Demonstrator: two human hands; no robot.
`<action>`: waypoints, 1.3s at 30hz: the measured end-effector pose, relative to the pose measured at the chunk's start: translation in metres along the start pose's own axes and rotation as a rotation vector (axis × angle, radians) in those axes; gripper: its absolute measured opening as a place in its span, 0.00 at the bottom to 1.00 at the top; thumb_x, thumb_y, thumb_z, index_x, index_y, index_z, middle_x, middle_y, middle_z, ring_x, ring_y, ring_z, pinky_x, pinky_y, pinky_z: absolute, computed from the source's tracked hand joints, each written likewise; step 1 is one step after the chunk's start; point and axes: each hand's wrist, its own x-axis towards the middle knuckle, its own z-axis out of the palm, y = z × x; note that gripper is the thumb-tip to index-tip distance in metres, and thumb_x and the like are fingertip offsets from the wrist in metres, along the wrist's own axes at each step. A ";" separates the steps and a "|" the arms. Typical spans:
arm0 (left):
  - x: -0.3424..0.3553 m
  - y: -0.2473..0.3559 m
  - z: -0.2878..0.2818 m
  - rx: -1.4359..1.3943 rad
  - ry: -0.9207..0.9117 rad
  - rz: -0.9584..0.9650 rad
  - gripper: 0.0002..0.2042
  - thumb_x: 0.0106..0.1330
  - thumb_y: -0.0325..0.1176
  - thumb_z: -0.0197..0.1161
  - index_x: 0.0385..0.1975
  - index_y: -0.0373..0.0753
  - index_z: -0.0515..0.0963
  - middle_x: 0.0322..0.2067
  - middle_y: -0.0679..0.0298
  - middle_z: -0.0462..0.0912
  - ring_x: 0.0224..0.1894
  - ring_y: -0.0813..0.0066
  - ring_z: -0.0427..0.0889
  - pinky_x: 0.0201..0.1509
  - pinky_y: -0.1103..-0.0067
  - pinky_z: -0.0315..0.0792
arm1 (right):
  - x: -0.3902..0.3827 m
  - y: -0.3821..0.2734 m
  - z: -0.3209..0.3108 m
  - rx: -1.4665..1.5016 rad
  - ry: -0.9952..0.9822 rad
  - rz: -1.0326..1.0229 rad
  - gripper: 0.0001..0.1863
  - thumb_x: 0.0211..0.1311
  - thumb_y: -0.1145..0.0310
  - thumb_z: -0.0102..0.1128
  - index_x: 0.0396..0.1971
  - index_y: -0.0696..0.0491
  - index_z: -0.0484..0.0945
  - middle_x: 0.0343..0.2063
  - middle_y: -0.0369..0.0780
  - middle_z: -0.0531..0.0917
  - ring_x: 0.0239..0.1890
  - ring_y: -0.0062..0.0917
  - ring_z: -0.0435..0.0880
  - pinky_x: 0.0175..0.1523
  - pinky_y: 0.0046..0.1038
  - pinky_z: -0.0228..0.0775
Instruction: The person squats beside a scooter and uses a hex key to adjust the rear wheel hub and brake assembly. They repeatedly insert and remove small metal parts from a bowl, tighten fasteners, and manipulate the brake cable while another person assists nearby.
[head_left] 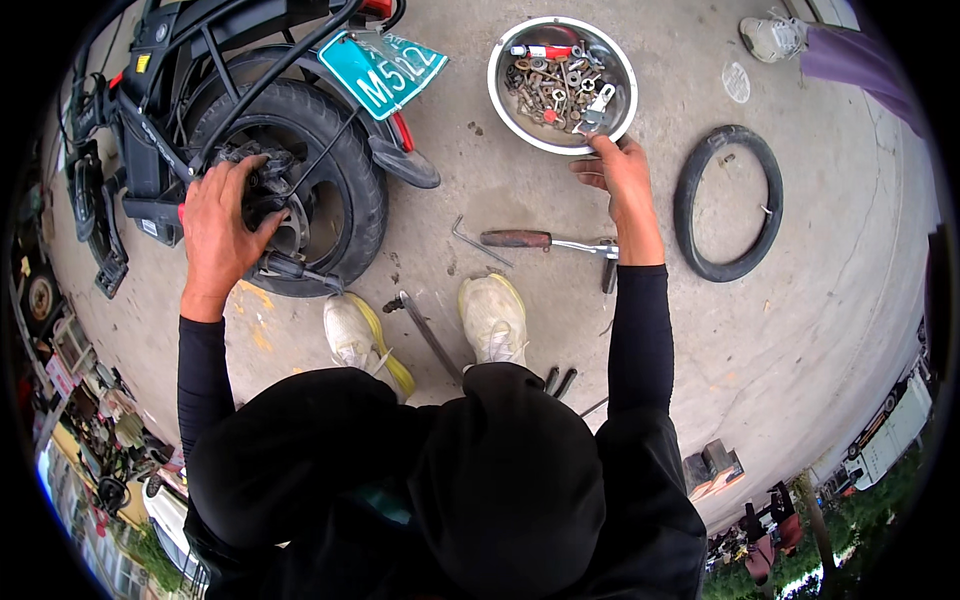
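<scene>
My left hand (222,225) is at the hub of a scooter's rear wheel (365,190). Its thumb and fingers are spread beside a dark brake caliper (268,182), near the brake disc (292,232); part of the hub is hidden behind the hand. Out to the right, my right hand (625,180) grips the near rim of a round metal bowl (497,95). The bowl holds many loose bolts, nuts and washers (555,90), a red-and-white tube (543,51) and a shiny metal bracket (601,98).
Between my hands lie a hex key (480,243) and a wooden-handled ratchet (520,239). A bar-shaped tool (430,333) rests between my shoes (492,318). A black inner tube (690,190) lies right of the bowl. Another person's shoe (775,39) is at the upper right.
</scene>
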 end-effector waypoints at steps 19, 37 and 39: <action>-0.006 -0.009 -0.005 -0.058 0.001 0.037 0.36 0.48 0.36 0.81 0.61 0.43 0.76 0.46 0.60 0.80 0.49 0.58 0.79 0.51 0.67 0.69 | 0.093 -0.043 0.027 -1.264 0.310 -0.671 0.14 0.58 0.64 0.71 0.37 0.60 0.86 0.36 0.56 0.88 0.43 0.51 0.88 0.50 0.48 0.80; -0.025 -0.034 -0.006 -0.391 0.093 0.042 0.15 0.72 0.31 0.63 0.57 0.41 0.80 0.51 0.57 0.83 0.54 0.58 0.84 0.56 0.67 0.78 | -0.149 -0.012 0.217 0.276 -0.696 0.019 0.12 0.72 0.69 0.65 0.50 0.58 0.79 0.44 0.45 0.89 0.38 0.22 0.89 0.40 0.21 0.79; -0.036 -0.015 -0.017 -0.385 0.132 0.045 0.15 0.69 0.32 0.68 0.54 0.41 0.82 0.48 0.59 0.85 0.53 0.61 0.84 0.53 0.70 0.77 | -0.155 -0.012 0.219 0.261 -0.688 -0.022 0.11 0.72 0.69 0.65 0.49 0.57 0.80 0.44 0.44 0.89 0.37 0.22 0.89 0.39 0.20 0.79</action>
